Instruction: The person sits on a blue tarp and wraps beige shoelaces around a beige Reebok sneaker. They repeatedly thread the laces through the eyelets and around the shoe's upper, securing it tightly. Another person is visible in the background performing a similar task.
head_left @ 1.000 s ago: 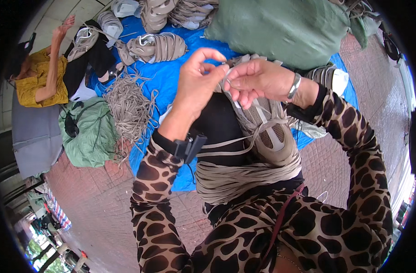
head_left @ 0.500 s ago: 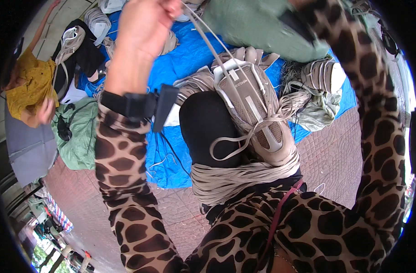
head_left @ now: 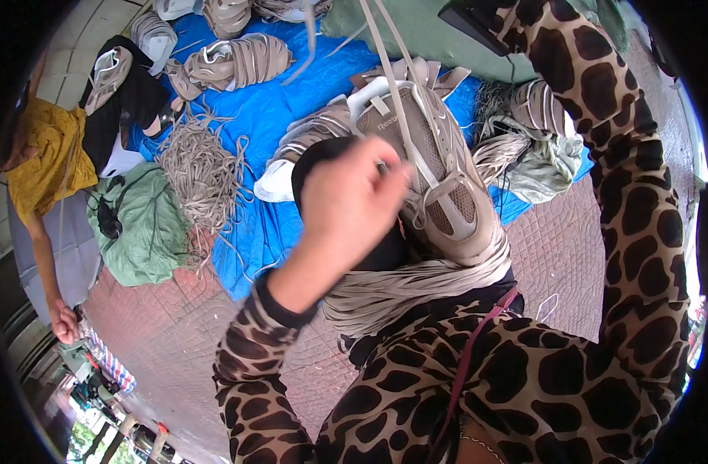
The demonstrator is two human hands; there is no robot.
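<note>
Head view shows a beige sneaker (head_left: pixel 435 166) on the person's lap, above a bundle of beige laces (head_left: pixel 416 286). Left hand (head_left: pixel 346 205) pinches 1 lace end beside it. Right hand is out of frame, its sleeve (head_left: pixel 601 116) raised. Blue tarp (head_left: pixel 292 116) lies beyond.

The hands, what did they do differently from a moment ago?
The left hand was raised high, pulling a lace; it has come back down to the beige shoe on the lap. The right arm has stayed lifted, its hand out of view, and laces run up from the shoe toward it. The shoe, the bundle of laces on the lap and the blue tarp stayed put.
</note>
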